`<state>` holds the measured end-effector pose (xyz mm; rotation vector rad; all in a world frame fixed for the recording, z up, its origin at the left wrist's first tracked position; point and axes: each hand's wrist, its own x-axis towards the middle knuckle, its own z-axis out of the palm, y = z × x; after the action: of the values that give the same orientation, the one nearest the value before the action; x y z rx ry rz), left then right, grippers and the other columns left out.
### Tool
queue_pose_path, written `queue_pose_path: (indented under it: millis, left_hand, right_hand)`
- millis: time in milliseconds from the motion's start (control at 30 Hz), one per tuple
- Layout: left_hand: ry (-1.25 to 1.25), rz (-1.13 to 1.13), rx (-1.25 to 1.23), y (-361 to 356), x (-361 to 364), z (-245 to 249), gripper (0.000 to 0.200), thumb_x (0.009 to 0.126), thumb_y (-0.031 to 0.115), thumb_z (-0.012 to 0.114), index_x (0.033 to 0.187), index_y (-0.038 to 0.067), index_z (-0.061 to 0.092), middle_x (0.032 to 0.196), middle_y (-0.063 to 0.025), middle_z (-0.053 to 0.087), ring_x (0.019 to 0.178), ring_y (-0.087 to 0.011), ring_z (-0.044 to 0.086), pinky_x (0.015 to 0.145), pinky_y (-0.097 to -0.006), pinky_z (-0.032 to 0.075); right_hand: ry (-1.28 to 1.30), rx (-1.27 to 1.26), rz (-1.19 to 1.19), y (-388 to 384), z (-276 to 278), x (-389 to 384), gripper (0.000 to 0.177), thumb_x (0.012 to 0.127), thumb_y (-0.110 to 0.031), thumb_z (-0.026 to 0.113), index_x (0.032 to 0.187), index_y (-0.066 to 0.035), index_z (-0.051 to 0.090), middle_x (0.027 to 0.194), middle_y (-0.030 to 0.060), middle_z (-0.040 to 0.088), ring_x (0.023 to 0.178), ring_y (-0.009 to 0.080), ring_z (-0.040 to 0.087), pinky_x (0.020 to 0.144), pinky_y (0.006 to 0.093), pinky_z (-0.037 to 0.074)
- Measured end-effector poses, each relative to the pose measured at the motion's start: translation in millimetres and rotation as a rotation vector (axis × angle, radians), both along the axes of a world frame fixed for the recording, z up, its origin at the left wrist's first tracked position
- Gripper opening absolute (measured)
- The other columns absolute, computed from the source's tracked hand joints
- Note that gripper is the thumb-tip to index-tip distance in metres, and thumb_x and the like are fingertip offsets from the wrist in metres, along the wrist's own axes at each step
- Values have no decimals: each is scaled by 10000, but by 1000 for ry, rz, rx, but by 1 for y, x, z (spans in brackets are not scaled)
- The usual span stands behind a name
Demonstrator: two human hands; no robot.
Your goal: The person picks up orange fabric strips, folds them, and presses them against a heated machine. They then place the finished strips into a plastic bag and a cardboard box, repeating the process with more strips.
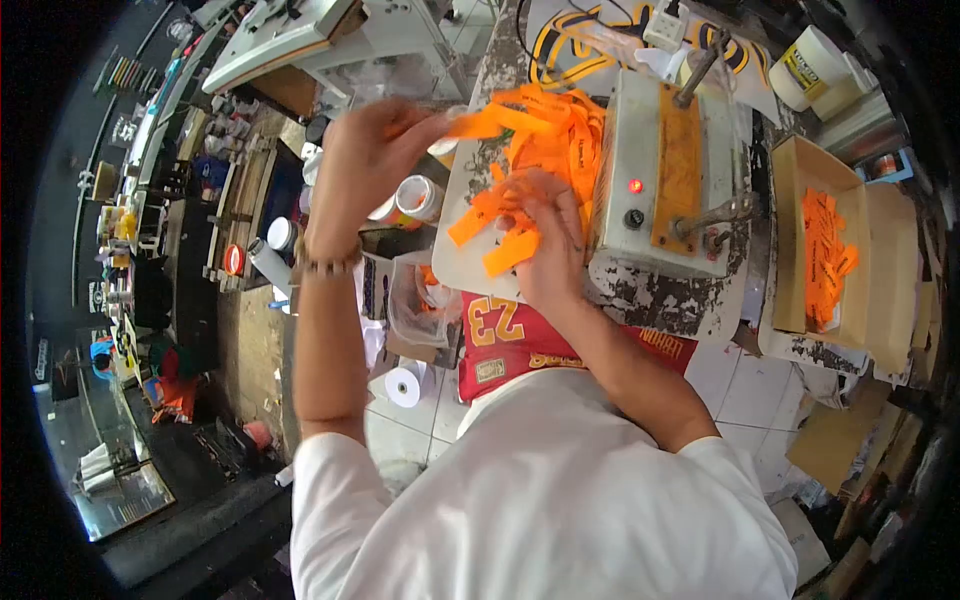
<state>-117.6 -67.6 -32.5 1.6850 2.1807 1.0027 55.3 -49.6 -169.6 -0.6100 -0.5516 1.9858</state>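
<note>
A heap of orange printed ribbon [572, 125] lies on the worktable against a grey metal machine [625, 150] with a lit red lamp. My left hand [378, 150], slightly blurred, is raised left of the heap, its fingers closed on one end of an orange ribbon that stretches back to the pile. Below the heap, my right hand [548, 240] has its fingers curled round several orange ribbon strips [510, 250], whose short flat ends stick out to the left over the pale board [455, 270]. Part of its grip is hidden by the strips.
At right stands an open cardboard box [785, 240] with orange strips [825, 255] inside. Left of the board are a white tub [420, 198] and a clear plastic bin [415, 320]. A white roll [405, 385] is on the floor. A white bucket [808, 68] sits at upper right.
</note>
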Motion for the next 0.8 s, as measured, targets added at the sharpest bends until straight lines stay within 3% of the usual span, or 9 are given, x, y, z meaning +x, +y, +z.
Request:
queue_pose_path:
  millis: [67,133,167,200,267,333,567,700,800]
  left_hand:
    - [-3,204,-355,-53,-11,-35,341,874,272,665,727,-35,693,527,-82,588,461,-95,526,452,-300,407]
    - [-418,201,-530,-123,-10,-116,261,817,229,645,692,4,692,520,-91,581,475,-130,565,491,-326,451]
    - [-273,100,-698,-138,1,-150,242,808,245,668,739,17,707,594,-135,629,537,-204,616,554,-359,485]
    - [-201,-68,-495,-154,12,-208,252,801,261,694,785,10,710,691,-180,656,623,-289,642,617,-388,501]
    - [-433,105,-326,-148,52,-250,182,809,167,675,817,-14,693,707,-206,636,680,-360,641,651,-422,497]
    - [-106,151,-82,-135,65,-277,109,763,104,668,792,-1,673,787,-219,639,749,-370,635,682,-454,503]
    - [54,119,18,-112,69,-265,108,736,61,672,820,-6,685,804,-191,667,724,-357,657,665,-439,524]
    - [-519,400,136,-142,42,-227,117,841,77,676,914,-8,708,792,-133,708,685,-171,668,637,-304,517]
    - [-677,502,223,-145,35,-140,127,873,89,682,941,-15,706,798,-66,696,699,-131,636,650,-264,507]
  right_hand:
    - [-116,164,0,1,2,3,282,944,-43,453,1217,-70,518,1150,74,568,1071,172,571,884,297,502]
    - [-31,66,-2,4,2,-1,279,941,-39,453,1209,-69,522,1151,81,571,1059,180,580,882,310,511]
    - [57,-27,-9,4,1,-3,276,937,-35,452,1200,-69,526,1152,87,574,1048,187,589,880,324,519]
    - [50,-12,13,5,3,-2,270,930,-31,454,1183,-77,533,1151,98,583,1032,217,612,874,364,541]
    - [40,-28,39,7,9,-3,269,927,-28,454,1179,-79,534,1147,103,587,1027,233,621,870,377,549]
    - [51,-27,68,5,15,-1,290,903,-5,457,1177,-66,532,1155,114,577,1071,266,614,892,412,560]
    - [44,89,202,-5,18,13,378,853,30,459,1218,-42,517,1241,98,509,1159,282,555,975,460,524]
    - [133,-20,255,-6,16,20,431,822,45,464,1244,-32,509,1236,120,519,1180,319,540,1018,502,485]
    - [176,-69,316,-7,18,23,432,828,33,443,1251,-29,503,1248,133,526,1199,342,533,1038,521,463]
